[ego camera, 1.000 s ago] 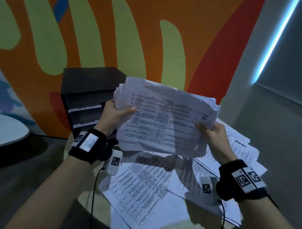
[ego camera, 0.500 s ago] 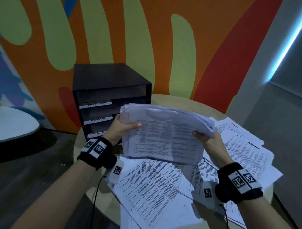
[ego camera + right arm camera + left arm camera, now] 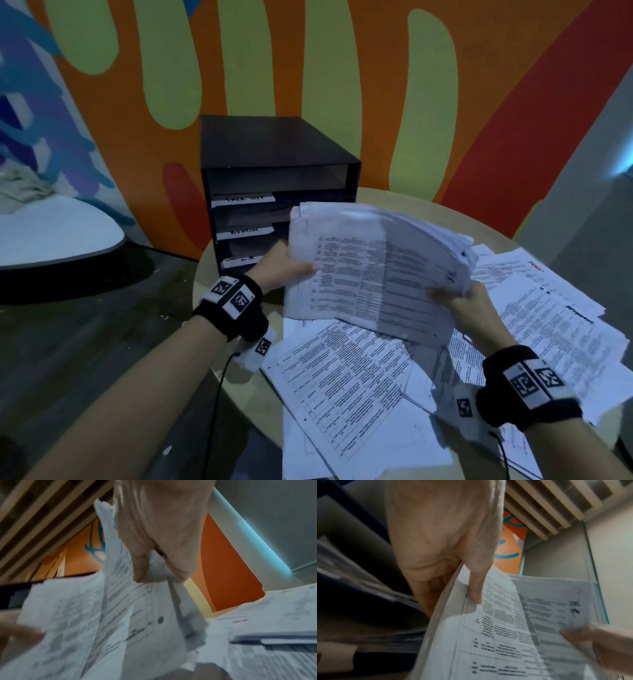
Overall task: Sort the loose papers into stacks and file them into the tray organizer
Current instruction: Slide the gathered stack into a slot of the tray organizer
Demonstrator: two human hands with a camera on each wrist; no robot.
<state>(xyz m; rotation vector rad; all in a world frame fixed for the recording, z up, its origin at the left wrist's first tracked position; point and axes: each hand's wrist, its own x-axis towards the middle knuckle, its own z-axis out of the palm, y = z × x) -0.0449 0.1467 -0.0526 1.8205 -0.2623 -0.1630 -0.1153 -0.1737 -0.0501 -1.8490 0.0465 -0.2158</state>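
Note:
A thick stack of printed papers (image 3: pixel 373 270) hangs tilted above the round table, just right of the black tray organizer (image 3: pixel 274 178). My left hand (image 3: pixel 284 267) grips the stack's left edge, thumb on top (image 3: pixel 475 592). My right hand (image 3: pixel 462 301) grips its right edge, thumb on the top sheet (image 3: pixel 140 572). The organizer has several slots with white labels (image 3: pixel 243 200) on their fronts; its lower slots sit partly behind my left hand. Loose printed sheets (image 3: pixel 346 383) lie spread under the stack.
More loose sheets (image 3: pixel 548 308) cover the right side of the beige round table (image 3: pixel 411 202). A painted orange and green wall stands close behind the organizer. A white rounded surface (image 3: pixel 51 233) lies at the far left over dark floor.
Both hands have lowered the paper stack and tipped it flatter, bringing it down in front of the organizer's right side. More of the organizer shows now.

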